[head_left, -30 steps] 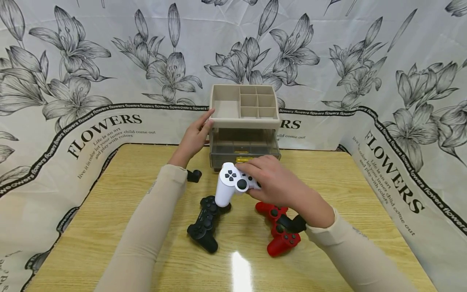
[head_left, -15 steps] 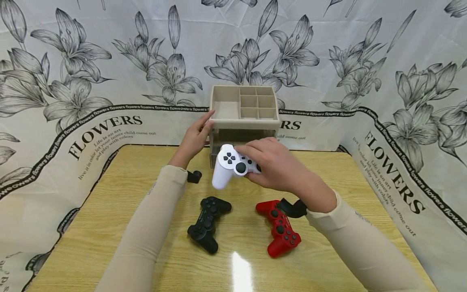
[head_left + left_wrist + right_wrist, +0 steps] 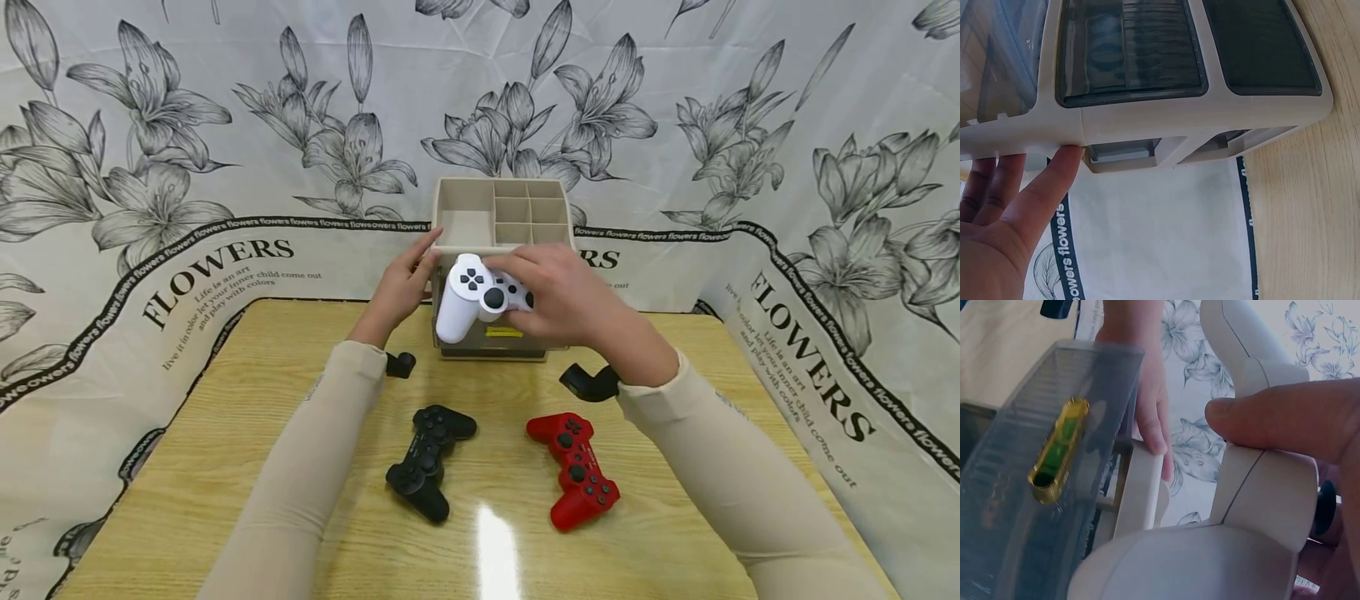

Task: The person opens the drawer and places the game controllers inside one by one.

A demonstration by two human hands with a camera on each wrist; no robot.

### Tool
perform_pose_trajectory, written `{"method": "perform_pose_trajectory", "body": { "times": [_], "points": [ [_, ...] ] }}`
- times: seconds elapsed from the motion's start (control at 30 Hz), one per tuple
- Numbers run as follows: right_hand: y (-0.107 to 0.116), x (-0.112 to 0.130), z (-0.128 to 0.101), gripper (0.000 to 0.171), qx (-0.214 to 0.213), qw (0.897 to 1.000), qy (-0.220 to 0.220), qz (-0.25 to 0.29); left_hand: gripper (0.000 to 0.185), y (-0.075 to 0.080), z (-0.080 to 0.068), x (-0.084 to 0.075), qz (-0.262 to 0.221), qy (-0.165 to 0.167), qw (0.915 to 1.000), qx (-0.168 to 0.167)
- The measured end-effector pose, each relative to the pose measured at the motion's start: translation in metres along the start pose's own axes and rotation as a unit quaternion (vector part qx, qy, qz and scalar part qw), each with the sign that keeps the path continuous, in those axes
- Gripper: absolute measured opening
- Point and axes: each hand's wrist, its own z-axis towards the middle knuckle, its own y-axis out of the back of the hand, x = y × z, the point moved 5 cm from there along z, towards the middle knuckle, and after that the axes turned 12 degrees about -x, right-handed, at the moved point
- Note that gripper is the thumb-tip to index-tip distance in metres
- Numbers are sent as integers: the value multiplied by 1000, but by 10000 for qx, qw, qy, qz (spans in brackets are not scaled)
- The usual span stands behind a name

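My right hand (image 3: 566,296) grips a white game controller (image 3: 459,304) by its right-hand side, in front of the beige desktop organizer (image 3: 467,229). In the right wrist view, the controller's white underside (image 3: 1266,494) is beside a smoky clear drawer (image 3: 1100,369) with a gold handle (image 3: 1060,450). That drawer sticks out from the organizer; the controller partly hides it in the head view. My left hand (image 3: 400,287) touches the organizer's left side near the top, its fingers fairly straight. In the left wrist view, the fingers (image 3: 1044,194) touch the organizer's edge.
A black game controller (image 3: 423,467) lies on the wooden table (image 3: 300,508) left of centre. Right of centre lies a red game controller (image 3: 573,471). Behind the organizer hangs a flower-printed cloth (image 3: 262,150), which also runs along both sides.
My right hand has carried the white controller up and away from me, from above the table toward the organizer's top. The left hand stays at the organizer's side.
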Motion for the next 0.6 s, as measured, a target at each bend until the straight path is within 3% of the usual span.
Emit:
{"method": "perform_pose_trajectory", "body": {
  "times": [0.6],
  "points": [
    [-5, -23, 20, 53, 262, 9964, -741, -302, 50, 0, -1, 0, 83, -54, 9999, 23]
  ]
}}
